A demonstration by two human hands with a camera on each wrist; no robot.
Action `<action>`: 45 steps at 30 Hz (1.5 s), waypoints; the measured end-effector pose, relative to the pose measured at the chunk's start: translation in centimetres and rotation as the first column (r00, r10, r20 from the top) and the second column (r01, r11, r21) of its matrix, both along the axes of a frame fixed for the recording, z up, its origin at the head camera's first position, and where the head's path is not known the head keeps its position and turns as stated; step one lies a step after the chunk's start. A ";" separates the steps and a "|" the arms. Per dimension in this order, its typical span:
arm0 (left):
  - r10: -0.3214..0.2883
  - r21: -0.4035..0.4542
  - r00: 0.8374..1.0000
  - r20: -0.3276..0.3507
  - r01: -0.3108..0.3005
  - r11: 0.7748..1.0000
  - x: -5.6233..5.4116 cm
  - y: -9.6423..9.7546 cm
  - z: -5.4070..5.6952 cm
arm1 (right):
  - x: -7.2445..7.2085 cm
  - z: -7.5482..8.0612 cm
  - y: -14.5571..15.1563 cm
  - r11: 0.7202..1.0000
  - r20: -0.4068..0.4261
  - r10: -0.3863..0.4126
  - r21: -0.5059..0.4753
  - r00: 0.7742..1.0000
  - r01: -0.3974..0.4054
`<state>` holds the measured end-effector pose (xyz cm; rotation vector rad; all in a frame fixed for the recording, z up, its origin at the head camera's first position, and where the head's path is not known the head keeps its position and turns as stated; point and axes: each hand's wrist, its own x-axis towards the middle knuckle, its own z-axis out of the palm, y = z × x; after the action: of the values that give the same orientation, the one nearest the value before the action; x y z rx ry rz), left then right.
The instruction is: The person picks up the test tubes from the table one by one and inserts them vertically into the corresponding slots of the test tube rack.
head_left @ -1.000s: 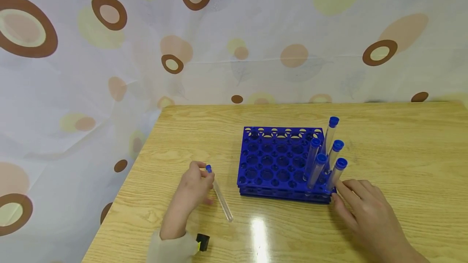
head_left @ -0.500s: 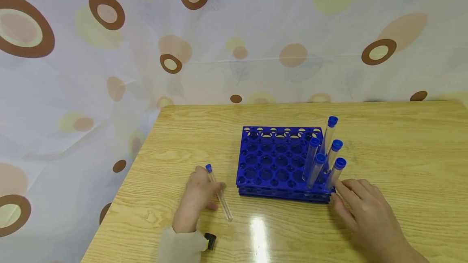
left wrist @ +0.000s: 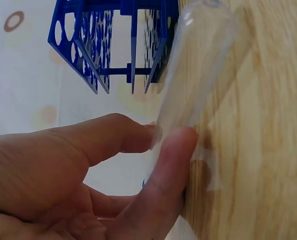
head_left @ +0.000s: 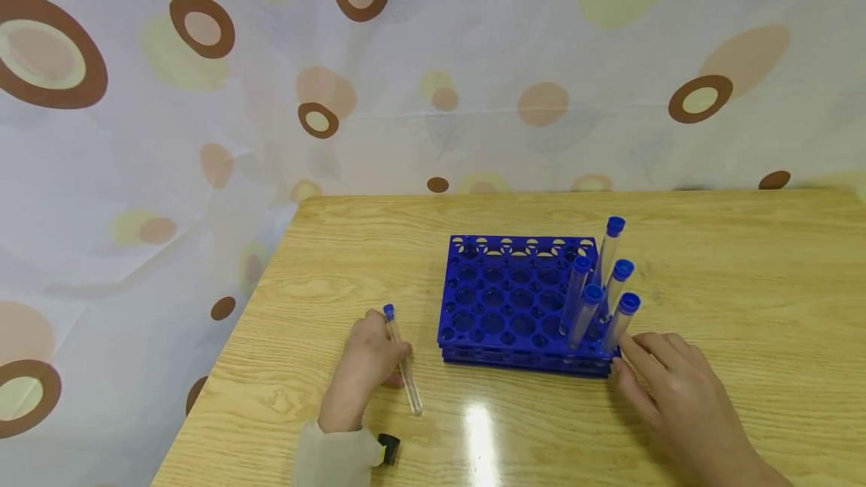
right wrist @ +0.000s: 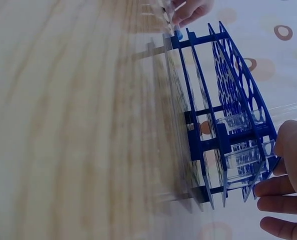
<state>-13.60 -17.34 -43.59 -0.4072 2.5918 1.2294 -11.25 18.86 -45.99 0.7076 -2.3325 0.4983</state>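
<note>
A clear test tube with a blue cap (head_left: 413, 389) slants beside the rack in the head view. My left hand (head_left: 368, 359) pinches it between thumb and fingers around its middle. In the left wrist view the rounded end of the tube (left wrist: 203, 40) points away from the hand, close above the wood. A blue test tube rack (head_left: 504, 299) stands to the right, with several blue-capped tubes (head_left: 585, 318) upright or slightly leaning at its right end. My right hand (head_left: 683, 397) holds the rack's front right corner, thumb at the front and fingers at the side.
The wooden table (head_left: 764, 284) ends at a patterned cloth (head_left: 487, 43) that hangs behind and to the left. A small black object (head_left: 389, 449) sits at the left sleeve cuff. Bare wood lies between the left hand and the rack.
The left hand has shifted slightly right and its fingers have moved down from near the cap to the tube's middle. The tube's lower end has swung a little left. The right hand stays put.
</note>
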 end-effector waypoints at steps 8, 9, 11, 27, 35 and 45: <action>0.022 0.041 0.999 -0.027 -0.021 0.999 -0.4 -0.2 -0.3 | 0.0 -0.2 0.0 1.000 -0.003 -0.005 -0.003 1.000 0.005; 0.026 0.045 0.999 -0.032 -0.024 0.999 -0.5 -0.2 -0.2 | 0.0 -0.2 0.0 1.000 -0.004 -0.004 -0.005 1.000 0.004; 0.033 0.049 0.998 -0.044 -0.031 0.998 -0.6 -0.2 -0.1 | 0.0 -0.2 0.0 1.000 -0.005 -0.002 -0.007 1.000 0.002; 0.024 0.180 0.977 -0.213 0.015 0.984 -1.0 0.5 1.7 | -0.1 -0.1 0.0 1.000 0.000 0.000 -0.005 1.000 0.000; 0.030 0.227 0.954 -0.299 0.041 0.973 -1.1 1.6 2.8 | -0.1 -0.1 0.0 1.000 0.008 -0.005 -0.002 1.000 0.005; -0.018 0.288 0.927 -0.374 0.135 0.948 -1.3 3.5 3.8 | 0.0 -0.1 0.1 1.000 0.035 -0.009 0.001 0.999 0.009</action>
<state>-14.87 -13.87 -39.76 -0.0073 2.6005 1.7957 -11.26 18.92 -46.13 0.6938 -2.3676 0.5098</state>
